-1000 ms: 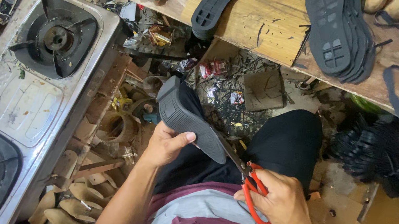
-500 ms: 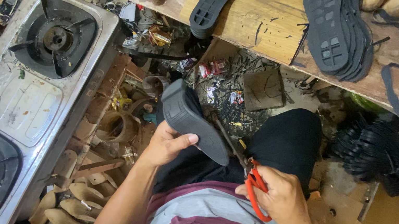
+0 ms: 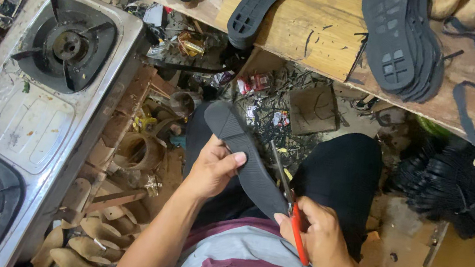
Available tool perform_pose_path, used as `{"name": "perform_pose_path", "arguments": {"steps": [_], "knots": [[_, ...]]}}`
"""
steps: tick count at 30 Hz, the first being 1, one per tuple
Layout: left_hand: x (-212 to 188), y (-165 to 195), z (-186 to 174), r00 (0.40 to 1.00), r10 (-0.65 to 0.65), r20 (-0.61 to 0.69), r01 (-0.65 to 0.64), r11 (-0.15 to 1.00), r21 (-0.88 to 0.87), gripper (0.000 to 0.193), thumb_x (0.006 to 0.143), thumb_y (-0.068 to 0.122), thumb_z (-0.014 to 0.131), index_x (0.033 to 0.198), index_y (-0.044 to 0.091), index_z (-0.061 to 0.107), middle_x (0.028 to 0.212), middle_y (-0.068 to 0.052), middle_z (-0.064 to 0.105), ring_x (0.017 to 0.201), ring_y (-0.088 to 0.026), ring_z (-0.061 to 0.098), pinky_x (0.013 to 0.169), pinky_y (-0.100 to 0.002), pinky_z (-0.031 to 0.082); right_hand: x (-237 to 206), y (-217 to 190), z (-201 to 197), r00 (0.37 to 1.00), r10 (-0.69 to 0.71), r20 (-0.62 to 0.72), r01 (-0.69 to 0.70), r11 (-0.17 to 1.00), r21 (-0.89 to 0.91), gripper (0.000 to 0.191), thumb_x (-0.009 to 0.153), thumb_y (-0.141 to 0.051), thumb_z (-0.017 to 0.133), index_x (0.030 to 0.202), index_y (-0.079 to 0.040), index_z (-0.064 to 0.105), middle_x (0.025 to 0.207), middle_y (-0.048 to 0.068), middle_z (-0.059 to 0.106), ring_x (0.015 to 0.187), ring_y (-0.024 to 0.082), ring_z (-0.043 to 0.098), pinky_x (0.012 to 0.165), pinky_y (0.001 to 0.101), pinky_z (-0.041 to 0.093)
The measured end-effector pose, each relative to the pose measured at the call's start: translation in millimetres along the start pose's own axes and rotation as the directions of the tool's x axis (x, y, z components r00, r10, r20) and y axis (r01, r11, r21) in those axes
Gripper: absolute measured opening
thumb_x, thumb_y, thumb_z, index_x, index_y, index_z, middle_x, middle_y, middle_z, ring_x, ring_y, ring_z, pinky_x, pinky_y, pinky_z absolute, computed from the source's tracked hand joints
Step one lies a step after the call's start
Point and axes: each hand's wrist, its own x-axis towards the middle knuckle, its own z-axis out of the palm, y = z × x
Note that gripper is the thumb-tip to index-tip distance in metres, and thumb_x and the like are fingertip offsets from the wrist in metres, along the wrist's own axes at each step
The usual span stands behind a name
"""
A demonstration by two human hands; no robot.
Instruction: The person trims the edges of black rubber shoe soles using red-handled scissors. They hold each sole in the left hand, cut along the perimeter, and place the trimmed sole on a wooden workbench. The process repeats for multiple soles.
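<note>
Sole (image 3: 246, 157), black rubber, held over the lap, gripped mid-length by left hand (image 3: 213, 167). Right hand (image 3: 316, 236) closed around red-handled scissors (image 3: 292, 207), blades at the sole's edge: trimming apparently underway. Next likely needs turning the sole to feed more edge, beside the stove (image 3: 20, 120).

I see a black rubber shoe sole (image 3: 246, 160), long and flat, matte, faintly textured face up. It's held over the lap, lying diagonal: rounded end up and away from the grips, other end down at the right hand (image 3: 319, 240). Left hand (image 3: 213, 167) clamps its near edge around mid-length, thumb on top. Red-handled scissors (image 3: 293, 204) sit in the right hand's closed grip, handles in the palm, dark blades pointing up along the sole's far edge, just above that grip. Can't tell whether the blades are biting the rubber.
</note>
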Motion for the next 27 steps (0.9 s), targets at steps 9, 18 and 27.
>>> {"name": "perform_pose_path", "arguments": {"steps": [9, 18, 27], "knots": [[3.6, 6.1, 8.0, 0.997, 0.02, 0.073, -0.011, 0.993, -0.121, 0.047, 0.095, 0.003, 0.069, 0.138, 0.01, 0.052, 0.117, -0.006, 0.068, 0.1, -0.017, 0.067, 0.084, -0.032, 0.055, -0.6, 2.8, 4.0, 0.99, 0.097, 0.097, -0.111, 0.983, 0.148, 0.02, 0.079, -0.012, 0.081, 0.078, -0.003, 0.063, 0.052, 0.002, 0.053, 0.045, 0.009, 0.05, 0.043, 0.0288, 0.042], [16.1, 33.0, 12.4, 0.992, 0.124, -0.014, -0.125, 0.989, -0.077, 0.04, 0.097, 0.02, 0.069, 0.132, 0.005, 0.058, 0.113, -0.001, 0.067, 0.097, -0.01, 0.06, 0.082, -0.025, 0.047, 16.5, -2.7, 4.1, 0.995, 0.096, -0.034, -0.098, 0.994, -0.045, 0.031, 0.073, -0.017, 0.09, 0.075, -0.003, 0.062, 0.053, 0.007, 0.056, 0.044, 0.018, 0.051, 0.043, 0.0321, 0.042], [-1.4, 10.1, 16.4, 0.99, 0.107, 0.093, -0.11, 0.993, 0.034, 0.04, 0.096, 0.018, 0.072, 0.131, 0.004, 0.06, 0.112, 0.0, 0.066, 0.093, -0.008, 0.055, 0.08, -0.025, 0.043, 36.7, -37.6, -8.8, 0.963, -0.243, -0.114, 0.197, 0.929, -0.312, 0.058, 0.061, -0.034, 0.094, 0.1, -0.002, 0.065, 0.071, 0.003, 0.057, 0.053, 0.02, 0.055, 0.056, 0.0357, 0.046]]}}
